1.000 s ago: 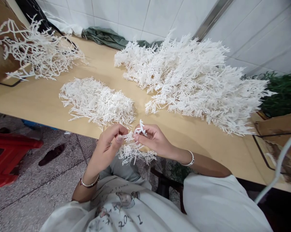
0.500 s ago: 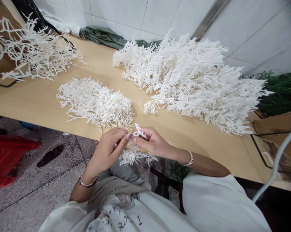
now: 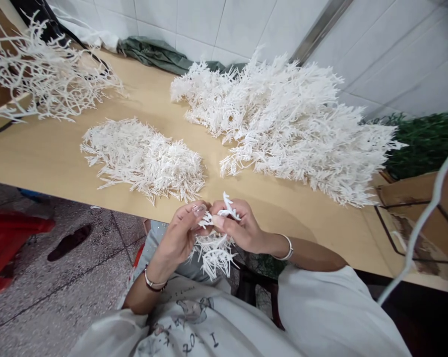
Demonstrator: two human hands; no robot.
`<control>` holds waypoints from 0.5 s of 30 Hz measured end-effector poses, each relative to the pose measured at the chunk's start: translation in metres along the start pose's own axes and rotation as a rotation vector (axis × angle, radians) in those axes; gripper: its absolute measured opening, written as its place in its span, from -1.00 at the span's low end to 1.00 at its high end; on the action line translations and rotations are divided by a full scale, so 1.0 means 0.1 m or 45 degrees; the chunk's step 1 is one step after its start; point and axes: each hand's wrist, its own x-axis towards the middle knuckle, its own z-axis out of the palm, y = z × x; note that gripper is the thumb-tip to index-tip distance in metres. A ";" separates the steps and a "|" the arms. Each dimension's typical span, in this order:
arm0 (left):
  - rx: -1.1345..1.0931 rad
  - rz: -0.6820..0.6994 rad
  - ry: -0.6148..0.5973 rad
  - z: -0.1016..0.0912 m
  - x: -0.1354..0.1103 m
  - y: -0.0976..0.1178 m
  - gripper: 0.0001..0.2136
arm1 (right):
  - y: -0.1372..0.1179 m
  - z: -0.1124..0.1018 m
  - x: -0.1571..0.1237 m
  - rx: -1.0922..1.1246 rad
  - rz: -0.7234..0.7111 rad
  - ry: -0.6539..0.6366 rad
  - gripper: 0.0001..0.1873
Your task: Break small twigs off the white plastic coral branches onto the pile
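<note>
My left hand (image 3: 181, 233) and my right hand (image 3: 240, 228) meet just off the front edge of the wooden table (image 3: 52, 148), both pinched on one white plastic branch sprig (image 3: 214, 245). Its spiky twigs hang down between my wrists, and a short forked stem sticks up above my right fingers. A low heap of small white twigs (image 3: 142, 158) lies on the table just beyond my left hand. A much larger heap of white branches (image 3: 290, 119) lies beyond my right hand.
Bare white coral-like branches (image 3: 41, 69) lie at the table's far left. A green cloth (image 3: 153, 49) sits against the tiled wall. Green foliage (image 3: 424, 144) and a cardboard box (image 3: 420, 208) are at the right. A red stool (image 3: 8, 243) stands on the floor at left.
Both hands have shifted slightly right and down toward my body with the sprig. The sprig's twigs now hang lower and the forked stem has turned over my right fingers.
</note>
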 end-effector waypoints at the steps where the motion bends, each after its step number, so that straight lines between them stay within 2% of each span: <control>1: -0.012 -0.002 -0.005 0.01 0.00 -0.01 -0.67 | 0.01 0.00 0.00 0.016 0.011 0.001 -0.77; 4: 0.064 0.057 0.041 0.00 -0.02 -0.04 -0.65 | 0.04 0.01 0.01 0.149 0.094 0.006 -0.72; 6: 0.239 0.180 0.066 -0.03 -0.04 -0.06 -0.62 | 0.05 0.02 0.03 0.202 0.180 0.007 -0.69; 8: 0.468 0.360 0.051 -0.08 -0.06 -0.07 -0.60 | 0.04 0.01 0.05 0.140 0.234 -0.016 -0.69; 10: 0.678 0.490 0.035 -0.13 -0.07 -0.03 -0.60 | 0.01 0.00 0.08 -0.019 0.199 -0.046 -0.72; 12: 0.773 0.480 0.012 -0.20 -0.07 0.01 -0.60 | -0.04 -0.03 0.11 -0.162 0.117 -0.097 -0.72; 15: 0.628 0.268 -0.159 -0.29 -0.06 0.07 -0.58 | -0.11 -0.06 0.14 -0.237 0.068 -0.280 -0.70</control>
